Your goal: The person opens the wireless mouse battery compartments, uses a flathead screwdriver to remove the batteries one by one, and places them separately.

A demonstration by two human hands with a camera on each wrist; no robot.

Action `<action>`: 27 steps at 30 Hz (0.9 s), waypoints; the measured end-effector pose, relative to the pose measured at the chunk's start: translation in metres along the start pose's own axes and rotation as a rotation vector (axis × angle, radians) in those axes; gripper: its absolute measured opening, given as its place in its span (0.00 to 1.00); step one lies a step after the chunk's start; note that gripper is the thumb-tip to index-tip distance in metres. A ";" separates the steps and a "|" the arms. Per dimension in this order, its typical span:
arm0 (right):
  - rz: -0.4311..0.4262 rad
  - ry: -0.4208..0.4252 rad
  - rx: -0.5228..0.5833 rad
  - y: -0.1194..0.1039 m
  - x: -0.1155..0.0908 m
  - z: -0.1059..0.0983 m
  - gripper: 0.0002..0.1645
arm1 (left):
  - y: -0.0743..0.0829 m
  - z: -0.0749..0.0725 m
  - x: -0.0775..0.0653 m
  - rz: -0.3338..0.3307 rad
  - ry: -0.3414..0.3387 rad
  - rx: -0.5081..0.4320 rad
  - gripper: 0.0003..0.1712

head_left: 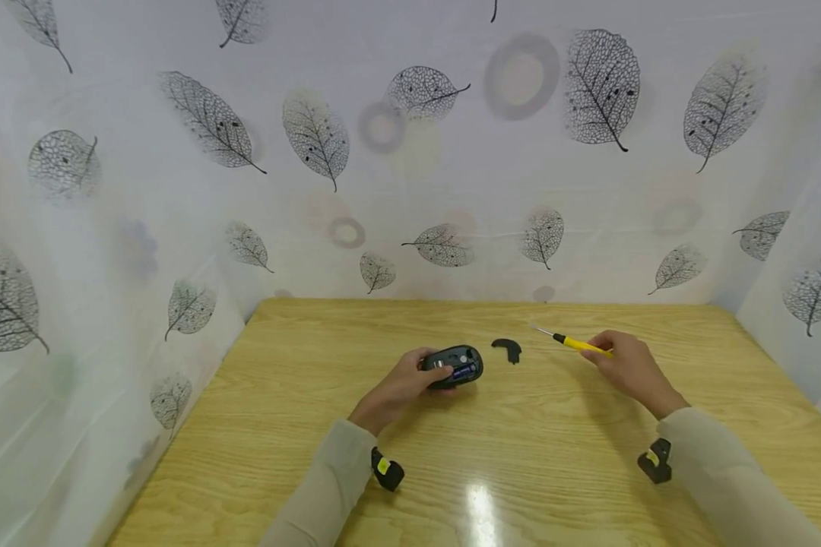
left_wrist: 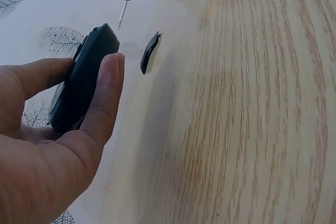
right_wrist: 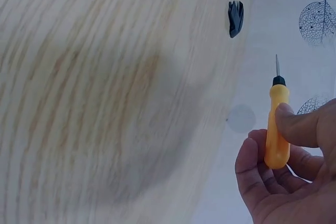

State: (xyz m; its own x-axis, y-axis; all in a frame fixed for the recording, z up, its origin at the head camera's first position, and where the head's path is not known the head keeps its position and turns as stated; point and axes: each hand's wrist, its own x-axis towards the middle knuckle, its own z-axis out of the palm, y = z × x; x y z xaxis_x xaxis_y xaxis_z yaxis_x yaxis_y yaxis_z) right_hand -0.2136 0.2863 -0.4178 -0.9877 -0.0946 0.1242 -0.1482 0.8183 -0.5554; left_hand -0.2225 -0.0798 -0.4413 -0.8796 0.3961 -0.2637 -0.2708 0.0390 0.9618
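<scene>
My left hand (head_left: 405, 381) grips a dark computer mouse (head_left: 467, 357) above the table, its underside turned up. In the mouse's uncovered compartment sits a blue battery (head_left: 464, 372), with the thumb lying close beside it. The left wrist view shows the mouse (left_wrist: 84, 82) edge-on between thumb and fingers. My right hand (head_left: 631, 368) pinches the yellow handle of a screwdriver (head_left: 581, 346), whose thin metal shaft points left and away. On the table between the hands lies a curved black cover (head_left: 508, 349), touched by neither hand.
The wood-grain table (head_left: 520, 456) stretches under both arms. A pale curtain (head_left: 451, 167) printed with leaves hangs behind its far edge and along both sides. A small black device (head_left: 387, 469) is strapped at the left wrist, another (head_left: 655, 460) at the right.
</scene>
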 end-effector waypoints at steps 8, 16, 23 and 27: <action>-0.052 0.008 0.015 -0.012 0.002 0.003 0.16 | -0.001 0.000 0.001 -0.004 0.019 -0.021 0.30; -0.101 0.000 0.068 -0.025 0.006 -0.003 0.15 | 0.000 0.000 0.003 0.009 0.018 -0.030 0.28; -0.113 -0.003 0.079 -0.040 0.006 -0.006 0.17 | 0.001 0.000 0.001 -0.007 0.033 -0.025 0.32; -0.127 -0.002 0.081 -0.046 0.007 -0.006 0.16 | 0.002 0.001 0.001 -0.017 0.054 -0.025 0.33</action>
State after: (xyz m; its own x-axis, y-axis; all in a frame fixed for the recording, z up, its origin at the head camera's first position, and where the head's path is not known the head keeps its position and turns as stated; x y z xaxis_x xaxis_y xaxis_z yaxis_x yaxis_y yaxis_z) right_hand -0.2134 0.2517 -0.3868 -0.9610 -0.1954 0.1959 -0.2750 0.7516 -0.5995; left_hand -0.2240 -0.0786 -0.4399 -0.8943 0.3459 -0.2839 -0.2947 0.0222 0.9553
